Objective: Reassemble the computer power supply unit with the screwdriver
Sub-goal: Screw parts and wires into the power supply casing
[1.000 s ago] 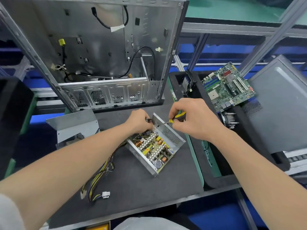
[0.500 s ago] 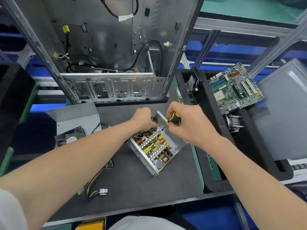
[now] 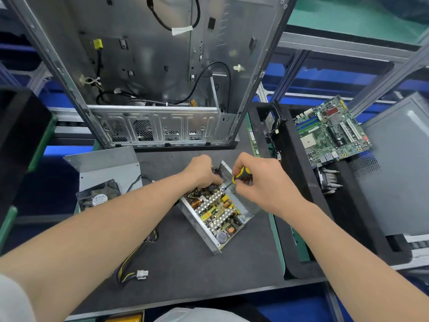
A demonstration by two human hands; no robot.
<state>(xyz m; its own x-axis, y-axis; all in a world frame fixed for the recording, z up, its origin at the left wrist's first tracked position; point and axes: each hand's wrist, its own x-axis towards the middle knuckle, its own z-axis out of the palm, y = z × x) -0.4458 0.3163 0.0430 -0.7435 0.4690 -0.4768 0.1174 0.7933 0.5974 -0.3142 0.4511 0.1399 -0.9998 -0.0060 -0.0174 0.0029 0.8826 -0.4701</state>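
The open power supply unit (image 3: 217, 218) lies tilted on the dark mat, its circuit board with coils and capacitors showing. My left hand (image 3: 201, 171) grips its far corner, fingers curled over the edge. My right hand (image 3: 262, 182) holds a yellow-and-black screwdriver (image 3: 240, 175), whose tip points down-left at a screw (image 3: 223, 188) near the board's far end. The unit's metal cover (image 3: 105, 167) with its fan (image 3: 99, 197) lies to the left. A bundle of cables (image 3: 130, 269) with a white plug trails off under my left forearm.
An empty computer case (image 3: 162, 73) stands open behind the mat. To the right a black foam tray (image 3: 308, 240) holds a green motherboard (image 3: 332, 131) and a heatsink (image 3: 329, 181). A grey side panel (image 3: 399, 170) lies at far right.
My right hand has swung the screwdriver from lying level to pointing down, and its tip now sits at the screw. My left hand stays on the unit's corner.
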